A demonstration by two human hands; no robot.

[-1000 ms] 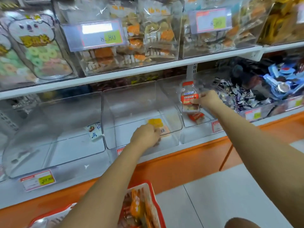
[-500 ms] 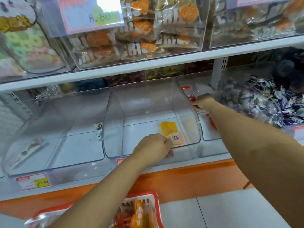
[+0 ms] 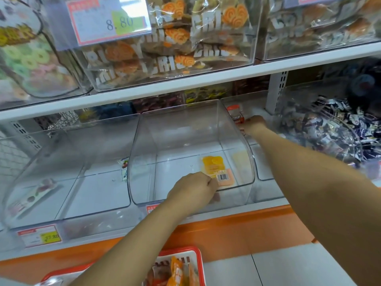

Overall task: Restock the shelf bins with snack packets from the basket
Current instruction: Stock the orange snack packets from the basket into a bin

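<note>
Here, from the head camera, reaching into two clear shelf bins at once. Pinching with the left hand [image 3: 193, 188] the near corner of a yellow-orange packet [image 3: 214, 168], fingers curled over its edge, thumb visible below through the front wall of the middle bin [image 3: 245, 162]. Flat on that bin's floor, barcode label up, close to the right wall.

Further right and deeper in, holding with the right hand [image 3: 252, 125] a red-and-white packet [image 3: 237, 116], upright, inside the neighbouring bin [image 3: 265, 172]. Closed on the packet's lower right edge, with the fingertips hidden behind the back of the hand.

Just beside, to the right, a bin heaped with dark wrapped sweets [image 3: 334, 137]. To the left, another clear bin [image 3: 68, 172] with one blurred flat packet [image 3: 35, 193] on its floor.

Overhead, on the white upper shelf [image 3: 185, 87], clear bins of bagged orange biscuits [image 3: 185, 38], fronted by a price tag [image 3: 111, 21] reading 8.80.

At the bottom edge, beside the left forearm, a red basket [image 3: 198, 252] with more orange packets [image 3: 177, 269] inside, in front of the orange shelf base [image 3: 226, 230].
</note>
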